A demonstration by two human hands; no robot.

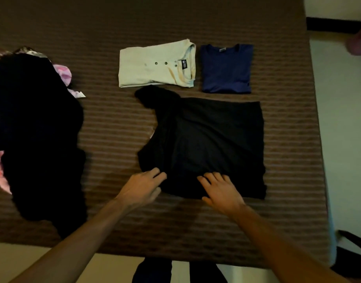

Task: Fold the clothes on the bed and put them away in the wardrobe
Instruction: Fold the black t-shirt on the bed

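Observation:
A black shirt (206, 139) lies partly folded in the middle of the bed (114, 123), one sleeve bunched at its upper left. My left hand (141, 187) touches its near left corner, thumb at the cloth's edge. My right hand (221, 189) rests flat on its near edge, fingers spread. Behind it lie two folded shirts side by side: a cream one with buttons (157, 64) and a navy one (227, 69).
A heap of unfolded dark clothes (36, 129) with pink patterned cloth (63, 73) covers the bed's left side. The bed's right edge meets pale floor (342, 119). A dark object (353, 256) stands at the lower right. My legs are at the bed's near edge.

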